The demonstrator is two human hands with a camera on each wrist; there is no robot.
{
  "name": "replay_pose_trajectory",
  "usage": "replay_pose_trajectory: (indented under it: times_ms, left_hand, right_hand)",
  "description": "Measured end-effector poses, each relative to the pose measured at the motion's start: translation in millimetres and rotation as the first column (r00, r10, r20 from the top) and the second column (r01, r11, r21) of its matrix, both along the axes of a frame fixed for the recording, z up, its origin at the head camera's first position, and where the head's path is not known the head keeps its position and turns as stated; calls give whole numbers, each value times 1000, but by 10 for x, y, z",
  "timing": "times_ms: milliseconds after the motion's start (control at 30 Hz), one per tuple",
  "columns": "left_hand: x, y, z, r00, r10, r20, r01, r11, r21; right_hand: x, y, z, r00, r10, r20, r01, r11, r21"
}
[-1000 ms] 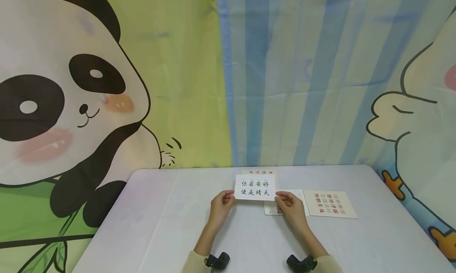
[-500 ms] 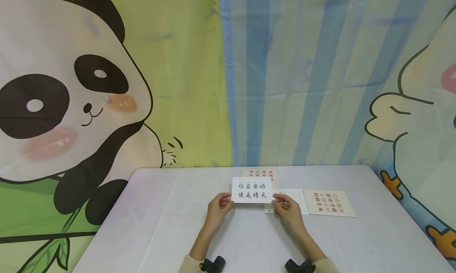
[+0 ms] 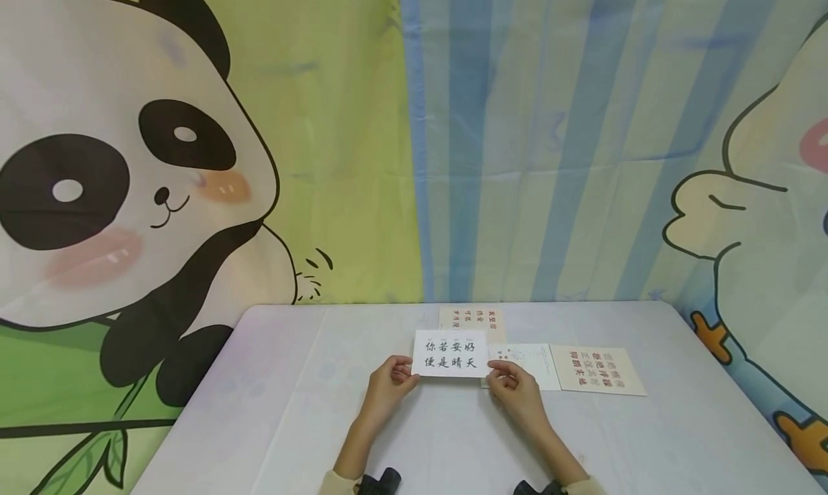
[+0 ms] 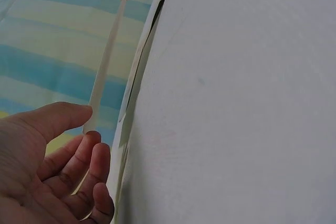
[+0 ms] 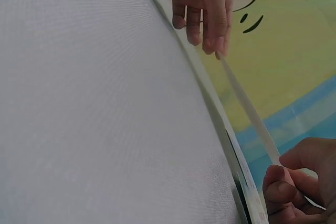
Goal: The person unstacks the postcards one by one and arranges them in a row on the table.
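A white card (image 3: 451, 353) with two rows of black Chinese characters is held up off the table, its printed face toward the head camera. My left hand (image 3: 389, 391) pinches its left edge between thumb and fingers. At the opposite edge my right hand (image 3: 517, 394) pinches it the same way. Both wrist views show the card edge-on, as a thin strip stretched between the left hand (image 4: 65, 166) and the right hand (image 5: 299, 182). Behind it, the held card overlaps parts of a cream card and a white card in the head view.
On the white table (image 3: 310, 423) lie a cream card with reddish characters (image 3: 475, 317) at the back, a white card (image 3: 533, 362) right of centre, and another cream card (image 3: 598, 369) beside it. A cartoon panda curtain (image 3: 343, 157) hangs behind the table.
Both hands have brought the card slightly left and lower in the head view, still pinching it. More of the cream card at the back and the white card now shows.
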State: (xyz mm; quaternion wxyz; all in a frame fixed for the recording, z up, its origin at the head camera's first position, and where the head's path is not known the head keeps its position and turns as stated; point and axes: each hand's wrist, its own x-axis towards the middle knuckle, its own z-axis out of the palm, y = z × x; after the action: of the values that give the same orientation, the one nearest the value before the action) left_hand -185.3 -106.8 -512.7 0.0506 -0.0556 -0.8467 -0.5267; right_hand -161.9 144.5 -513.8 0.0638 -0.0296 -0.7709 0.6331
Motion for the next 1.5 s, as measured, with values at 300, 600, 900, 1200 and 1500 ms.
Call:
replay_pose_trajectory:
  times_ms: [300,600,900,1200,1500]
  left_hand:
    - [-5,-147,49,998,-56,33,59,995,-82]
    - [4,-199,23,994,-76,80,85,990,-117]
    - [22,-220,27,993,-81,85,91,988,-127]
    - [35,-219,16,994,-83,66,90,989,-121]
    - [37,-208,12,994,-65,88,77,987,-139]
  right_hand:
    - [7,-55,-3,999,29,-17,-29,999,24]
    - [35,-84,-88,998,60,-8,-60,996,63]
    - [33,-74,-133,994,106,30,-108,991,80]
    - [28,-86,-139,994,104,37,-108,987,120]
    - [37,-80,-141,993,114,34,-117,983,141]
